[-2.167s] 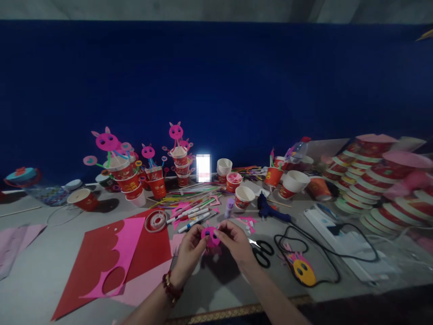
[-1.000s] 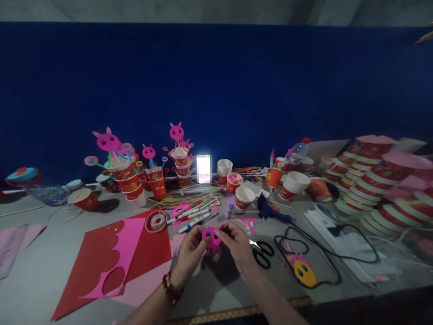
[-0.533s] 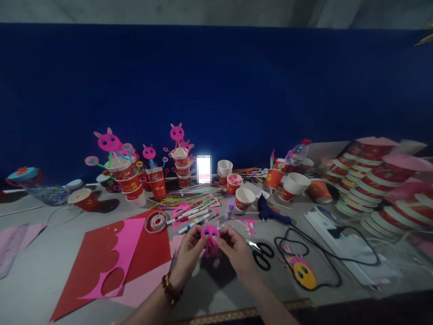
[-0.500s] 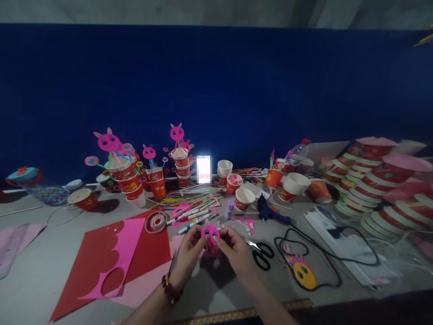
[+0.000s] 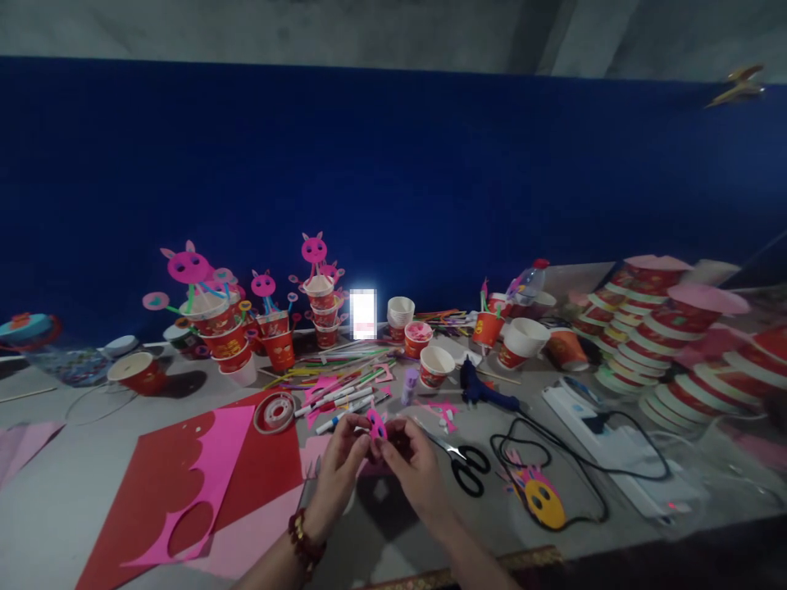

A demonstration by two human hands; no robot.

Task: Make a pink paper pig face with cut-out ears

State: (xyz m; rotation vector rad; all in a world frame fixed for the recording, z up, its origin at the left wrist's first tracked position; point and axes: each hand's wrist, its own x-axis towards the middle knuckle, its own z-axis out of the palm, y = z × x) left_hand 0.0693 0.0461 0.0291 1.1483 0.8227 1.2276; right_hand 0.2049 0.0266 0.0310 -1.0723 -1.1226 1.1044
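Between both hands is a small pink paper face (image 5: pixel 377 425) with dark eyes, turned partly edge-on. My left hand (image 5: pixel 344 460) wears a beaded bracelet and pinches the face at its lower left. My right hand (image 5: pixel 413 459) has its fingers curled round the face's right side, thumb near its lower edge. Black-handled scissors (image 5: pixel 470 469) lie right of my right hand. Markers (image 5: pixel 344 396) and a purple glue stick (image 5: pixel 410 385) are just beyond the hands. Left of them, cut pink paper (image 5: pixel 212 459) rests on a red sheet (image 5: pixel 147 471).
Paper cups with pink faces (image 5: pixel 229 348) stand at the back left. A blue glue gun (image 5: pixel 485 389), its cable looping round a yellow face (image 5: pixel 544 503), lies on the right beside a white power strip (image 5: pixel 615 455). Stacked red cups (image 5: pixel 664 344) fill the far right.
The pink face has turned from facing the camera to partly edge-on, and my right fingers have shifted around it. The whole view has moved slightly.
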